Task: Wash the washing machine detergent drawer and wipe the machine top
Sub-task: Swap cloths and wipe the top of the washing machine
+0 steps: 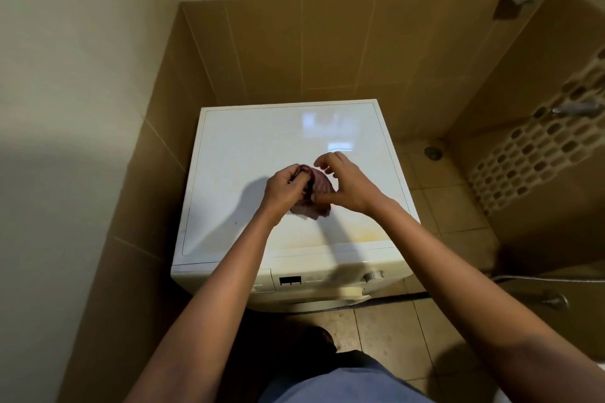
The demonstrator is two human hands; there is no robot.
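Note:
A white washing machine stands in a tiled corner, its flat top (pixel 248 141) facing me. A small dark red cloth (pixel 319 186) is held above the middle of the top between both hands. My left hand (pixel 283 190) grips the cloth's upper left edge with curled fingers. My right hand (pixel 340 181) pinches the cloth's lower edge with its thumb, while its other fingers curl above the cloth. The detergent drawer front (pixel 196 275) sits closed at the machine's front left.
Brown tiled walls close in the machine at the back and left. A yellowish stain (pixel 366 237) marks the top's front right. A control knob (pixel 373 275) is on the front panel. A floor drain (pixel 432 152), wall taps (pixel 576 108) and a hose (pixel 540 280) lie to the right.

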